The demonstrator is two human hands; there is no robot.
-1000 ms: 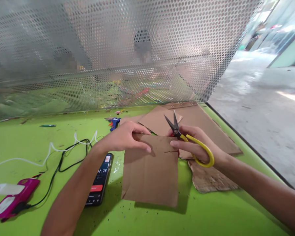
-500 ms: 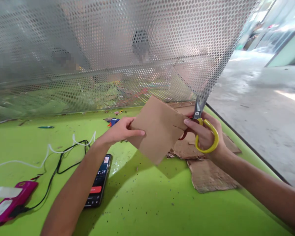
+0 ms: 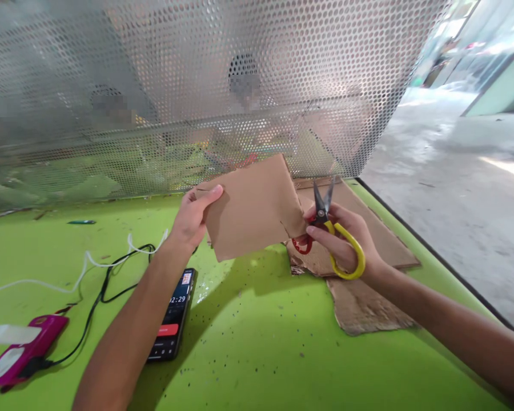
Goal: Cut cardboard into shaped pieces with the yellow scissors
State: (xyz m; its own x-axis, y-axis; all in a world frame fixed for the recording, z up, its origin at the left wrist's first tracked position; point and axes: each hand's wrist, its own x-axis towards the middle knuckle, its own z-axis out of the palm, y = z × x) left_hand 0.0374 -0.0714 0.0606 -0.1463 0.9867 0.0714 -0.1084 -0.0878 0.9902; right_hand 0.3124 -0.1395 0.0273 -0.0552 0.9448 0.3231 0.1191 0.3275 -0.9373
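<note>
1. Since half a second ago, the cardboard piece (image 3: 251,208) has turned from a diamond-like tilt to lie almost level in the air. The left hand (image 3: 192,220) has shifted to its upper left corner. The scissors (image 3: 325,220) have dropped lower and drawn in to the sheet's right edge.
2. The left hand is closed in a pinch on that corner, thumb on the near face and fingers behind. This grip appears to keep the sheet stiff and clear of the green table (image 3: 261,354), with its right edge free.
3. The right hand (image 3: 342,242) is curled around the scissors, with fingers through the yellow loop and the red loop showing below the sheet's corner. The blades point up, slightly parted. Its fingertips lie against the sheet's lower right corner, just beside a short slit in that edge.
4. Below the right hand, larger cardboard offcuts (image 3: 364,308) lie flat on the table, likely pushed aside within reach.
5. A smartphone (image 3: 174,314) lies face up beside the left forearm, its screen showing a running timer. A black cable (image 3: 111,274) and a white cord (image 3: 68,274) trail left toward a pink device (image 3: 21,354).
6. A perforated metal screen (image 3: 197,85) stands along the table's far edge, and other people sit blurred behind it.
</note>
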